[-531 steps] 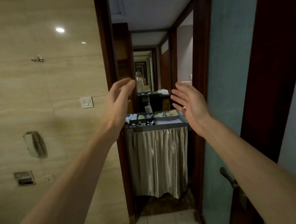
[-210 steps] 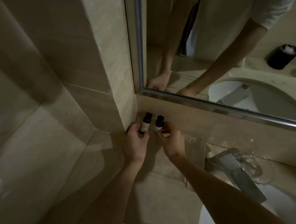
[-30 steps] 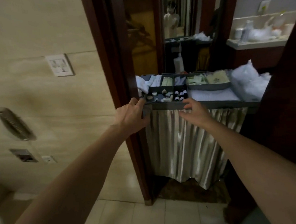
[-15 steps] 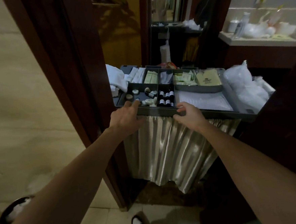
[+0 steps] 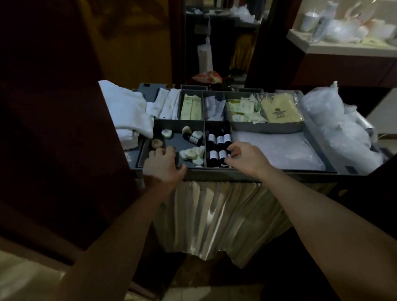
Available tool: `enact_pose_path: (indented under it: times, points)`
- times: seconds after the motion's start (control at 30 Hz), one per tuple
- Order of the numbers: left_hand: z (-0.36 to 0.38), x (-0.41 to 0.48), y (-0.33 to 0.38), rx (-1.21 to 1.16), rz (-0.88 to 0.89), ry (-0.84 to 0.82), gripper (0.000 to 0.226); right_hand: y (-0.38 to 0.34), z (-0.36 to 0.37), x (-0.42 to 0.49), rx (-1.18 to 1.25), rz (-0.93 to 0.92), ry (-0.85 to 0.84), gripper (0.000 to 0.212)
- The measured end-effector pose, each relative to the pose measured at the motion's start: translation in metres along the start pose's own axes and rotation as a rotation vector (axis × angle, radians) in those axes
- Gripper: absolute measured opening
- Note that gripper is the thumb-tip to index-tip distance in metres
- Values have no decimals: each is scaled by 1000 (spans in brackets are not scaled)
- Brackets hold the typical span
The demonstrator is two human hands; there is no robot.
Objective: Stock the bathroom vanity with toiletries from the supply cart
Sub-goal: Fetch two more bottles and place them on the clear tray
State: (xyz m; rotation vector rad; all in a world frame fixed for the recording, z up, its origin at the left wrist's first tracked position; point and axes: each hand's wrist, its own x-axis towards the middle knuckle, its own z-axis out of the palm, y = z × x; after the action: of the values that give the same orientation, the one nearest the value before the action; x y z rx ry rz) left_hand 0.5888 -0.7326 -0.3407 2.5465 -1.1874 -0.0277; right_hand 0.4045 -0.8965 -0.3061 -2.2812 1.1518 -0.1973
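The supply cart's grey tray (image 5: 257, 128) stands in the doorway, split into compartments. Small dark bottles (image 5: 217, 140) with white labels stand in the front middle compartment. Round pale soaps (image 5: 191, 153) lie in the front left compartment, with one bottle (image 5: 29, 150) lying among them. My left hand (image 5: 163, 165) rests on the tray's front rim, thumb spread, fingers bent down over the soap compartment. My right hand (image 5: 246, 157) reaches in from the front, its fingertips at the front-row bottles; whether they grip one is hidden.
Sachets and packets (image 5: 241, 111) fill the back compartments. White towels (image 5: 126, 109) lie at the tray's left, a clear plastic bag bundle (image 5: 336, 122) at its right. A dark wooden door frame (image 5: 57, 127) stands close on the left. A pleated skirt (image 5: 220, 214) hangs below the tray.
I have stepped closer to the cart. Both hands moved off the front rim into the tray, the left over the soaps and the right onto the bottles.
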Motion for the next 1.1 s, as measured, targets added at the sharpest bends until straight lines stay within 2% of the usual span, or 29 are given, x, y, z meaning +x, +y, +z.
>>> enact_pose_path:
  times: [0.23,0.47,0.6,0.7,0.83,0.97,1.1]
  points:
    - [21,25,-4,20,4,-3,51,4,19,38,-28,39,-39,46]
    - [31,43,-16,62,-85,19,49,-4,38,73,-210,12,-82,43]
    - [34,57,-20,101,-108,0,48,-12,44,80,-354,-37,-72,57]
    - [41,63,-23,83,-123,-33,50,-14,49,82,-348,0,-81,67]
    - [50,68,-25,60,-164,-74,52,-15,52,86,-375,50,-121,61]
    - [55,75,-31,80,-169,-89,53,-17,47,91,-340,48,-118,68]
    - [58,86,-37,120,-181,-109,51,-11,45,102,-250,120,-112,59]
